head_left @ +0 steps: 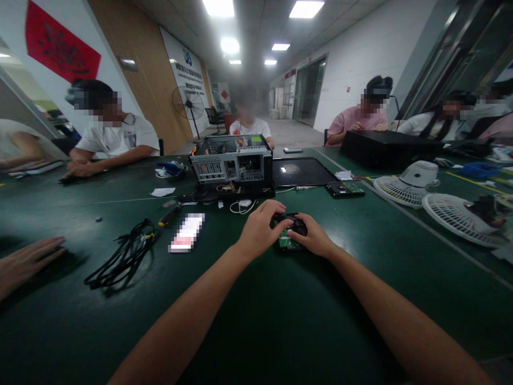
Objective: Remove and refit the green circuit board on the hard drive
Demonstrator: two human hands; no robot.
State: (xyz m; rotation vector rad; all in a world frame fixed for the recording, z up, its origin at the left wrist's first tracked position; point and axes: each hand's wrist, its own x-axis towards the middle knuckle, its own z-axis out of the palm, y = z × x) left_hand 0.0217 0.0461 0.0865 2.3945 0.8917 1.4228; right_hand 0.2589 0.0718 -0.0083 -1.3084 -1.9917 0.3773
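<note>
On the green tabletop in front of me is a small black device with a green circuit board [287, 241]. From its left side, my left hand [261, 227] grips it with curled fingers, the thumb reaching over the top. My right hand [315, 235] holds the opposite side, its thumb bent over the board. Both hands cover much of the device, so its exact kind is hard to make out. Beyond them stands an opened computer case [232, 166] with its inner parts showing.
Left of my arms lie a phone [187, 232], a screwdriver [169, 216] and coiled black cables [126, 254]. Another person's hand [32, 262] rests at far left. Toward the right are a flat drive-like unit [345, 189], a black panel [302, 172] and white fan parts [457, 216]. Several people sit around.
</note>
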